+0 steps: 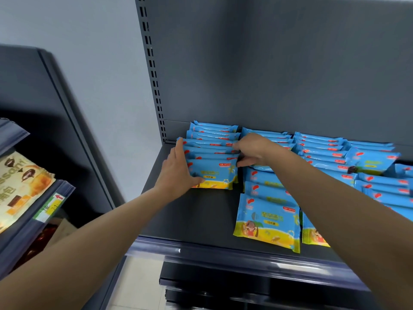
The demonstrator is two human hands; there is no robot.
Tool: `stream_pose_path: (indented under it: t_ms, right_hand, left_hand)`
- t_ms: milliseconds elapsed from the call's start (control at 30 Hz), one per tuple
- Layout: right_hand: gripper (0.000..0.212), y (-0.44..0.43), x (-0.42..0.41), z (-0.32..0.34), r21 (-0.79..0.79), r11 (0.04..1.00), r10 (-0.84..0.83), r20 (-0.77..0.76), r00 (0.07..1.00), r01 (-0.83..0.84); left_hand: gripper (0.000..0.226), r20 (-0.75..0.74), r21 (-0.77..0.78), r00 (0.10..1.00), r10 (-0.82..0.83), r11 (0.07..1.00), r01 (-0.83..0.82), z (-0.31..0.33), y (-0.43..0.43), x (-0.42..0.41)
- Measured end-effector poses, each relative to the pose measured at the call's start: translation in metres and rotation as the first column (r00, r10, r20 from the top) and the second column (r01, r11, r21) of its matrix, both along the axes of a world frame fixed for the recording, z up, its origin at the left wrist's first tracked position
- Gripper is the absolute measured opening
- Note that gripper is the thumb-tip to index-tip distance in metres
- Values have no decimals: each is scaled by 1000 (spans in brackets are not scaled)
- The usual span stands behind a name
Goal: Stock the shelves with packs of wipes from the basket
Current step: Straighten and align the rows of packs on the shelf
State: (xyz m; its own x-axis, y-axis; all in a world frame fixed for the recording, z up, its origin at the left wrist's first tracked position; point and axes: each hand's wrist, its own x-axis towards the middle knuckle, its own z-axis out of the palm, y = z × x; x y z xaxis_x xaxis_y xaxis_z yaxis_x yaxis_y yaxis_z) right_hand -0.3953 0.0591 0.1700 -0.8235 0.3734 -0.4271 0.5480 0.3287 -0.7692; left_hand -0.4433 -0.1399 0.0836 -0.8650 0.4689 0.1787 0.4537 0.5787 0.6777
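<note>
Hands bracket the leftmost row of wipes packs (pixel 212 151) on the dark shelf (pixel 196 213), one at each end, most likely to square the row and keep its upright packs from toppling; the left hand (pixel 178 168) lies flat against the row's left side, fingers straight and pointing toward the back panel (pixel 290 63), thumb laid across the lower corner of the front pack (pixel 214 175), so it serves as a stop rather than a clamp; the right hand (pixel 252 151) reaches in above the second row (pixel 268 198) with its fingers curled at the first row's right edge and the thumb below, apparently pinching the ends of a few packs, though how many it holds I cannot tell; the row sits between the two palms, touching both, in the back-left corner of the shelf beside the slotted upright (pixel 154 77); bare shelf lies in front of it, which suggests room for more packs; the second row runs nearer the shelf's front edge, its packs leaning back like shingles, and further rows (pixel 324 151) fill the right; the basket is out of view; at far left a neighbouring unit carries bread packets (pixel 20 182) behind a price rail (pixel 50 206).
</note>
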Motion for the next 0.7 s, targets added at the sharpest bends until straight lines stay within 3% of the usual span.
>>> stream_pose_path:
  t_ms: [67,133,200,400,567,700]
  right_hand:
    - [36,1,-2,-1,-138,987,-84,-19,996,80]
    - [46,-1,-2,1,-169,980,-99,37,994,104]
    - [52,-1,-4,3,-211,970,-112,51,992,121]
    - [44,4,-13,0,-309,941,-109,112,988,139]
    - [37,1,-21,6,-212,965,-123,148,981,153]
    - [45,2,-25,8,-312,926,-149,214,965,212]
  left_hand:
    - [132,95,-20,995,-4,1000,5,0,-1,-7]
    - [142,345,111,933,-102,992,67,2,-2,-14]
    - [144,463,200,868,-181,975,96,0,-3,-20]
    - [143,481,208,852,-207,971,118,-5,1,-23]
    - [144,450,236,854,-260,957,167,1,10,-22]
    - [136,457,282,842,-285,945,167,-5,9,-21]
